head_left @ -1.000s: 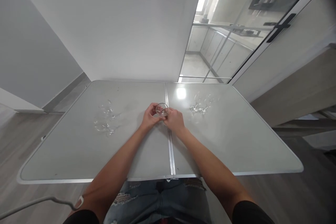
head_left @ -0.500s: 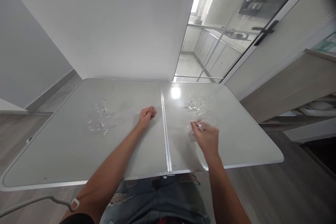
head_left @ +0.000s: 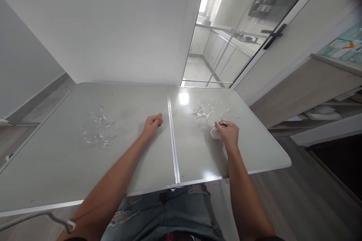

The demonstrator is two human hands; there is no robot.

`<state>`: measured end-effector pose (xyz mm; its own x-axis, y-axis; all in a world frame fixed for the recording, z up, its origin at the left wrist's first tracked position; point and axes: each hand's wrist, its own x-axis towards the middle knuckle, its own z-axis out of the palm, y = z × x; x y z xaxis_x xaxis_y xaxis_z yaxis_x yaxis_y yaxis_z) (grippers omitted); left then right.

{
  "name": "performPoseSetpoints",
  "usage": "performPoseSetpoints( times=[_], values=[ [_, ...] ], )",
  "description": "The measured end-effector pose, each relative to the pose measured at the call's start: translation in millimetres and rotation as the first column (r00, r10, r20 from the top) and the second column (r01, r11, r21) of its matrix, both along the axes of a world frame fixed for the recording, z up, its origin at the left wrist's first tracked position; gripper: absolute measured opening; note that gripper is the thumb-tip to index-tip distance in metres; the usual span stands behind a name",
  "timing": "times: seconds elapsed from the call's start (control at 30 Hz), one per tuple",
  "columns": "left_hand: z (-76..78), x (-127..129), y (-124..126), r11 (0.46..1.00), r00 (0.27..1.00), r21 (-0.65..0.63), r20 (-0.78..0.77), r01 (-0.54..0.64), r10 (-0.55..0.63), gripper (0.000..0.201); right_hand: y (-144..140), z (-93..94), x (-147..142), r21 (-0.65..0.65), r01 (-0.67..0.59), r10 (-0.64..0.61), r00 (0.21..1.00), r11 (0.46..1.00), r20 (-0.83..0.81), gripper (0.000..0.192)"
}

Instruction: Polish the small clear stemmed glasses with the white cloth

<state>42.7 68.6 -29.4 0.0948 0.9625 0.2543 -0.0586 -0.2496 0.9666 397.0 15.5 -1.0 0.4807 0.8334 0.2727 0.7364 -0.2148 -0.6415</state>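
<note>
My right hand (head_left: 229,132) is closed, thumb and fingers pinched on a clear glass (head_left: 229,113) whose rounded part shows just beyond the knuckles. A small pale, whitish piece (head_left: 215,133) shows under the thumb side; I cannot tell what it is. Several more clear glasses (head_left: 204,109) stand close together behind and left of that hand. My left hand (head_left: 152,123) rests as a loose fist on the table, left of the centre seam, with nothing visible in it. Farther left is another group of clear glasses (head_left: 98,130), their outlines hard to separate.
The pale folding table (head_left: 135,169) has a metal seam (head_left: 173,139) down its middle. Behind it rise a white wall (head_left: 127,26) and a glass door (head_left: 223,45). A wooden shelf (head_left: 311,90) stands at the right. A grey cable (head_left: 34,215) hangs at lower left.
My right hand has moved a little away from me and rightward over the table with the glass. The left fist stays put on the table. The whole view has shifted slightly.
</note>
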Motion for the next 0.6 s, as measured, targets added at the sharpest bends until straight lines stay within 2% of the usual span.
performPoseSetpoints(
  times=[0.1,0.23,0.6],
  values=[
    [-0.7,2,1,1.0,1.0,-0.009,0.005,0.011,-0.011,0.062,11,-6.9,8,-0.048,-0.032,0.03,0.999,0.998,-0.041,0.03],
    [0.4,2,1,0.999,1.0,-0.028,0.019,0.016,-0.015,0.062,22,-13.7,1,-0.072,-0.11,0.107,0.994,0.991,-0.034,0.031],
    [-5.3,2,5,1.0,1.0,-0.018,-0.018,0.019,-0.019,0.062,35,-19.8,-5,-0.131,-0.023,0.031,0.997,0.991,0.066,0.033]
  ],
)
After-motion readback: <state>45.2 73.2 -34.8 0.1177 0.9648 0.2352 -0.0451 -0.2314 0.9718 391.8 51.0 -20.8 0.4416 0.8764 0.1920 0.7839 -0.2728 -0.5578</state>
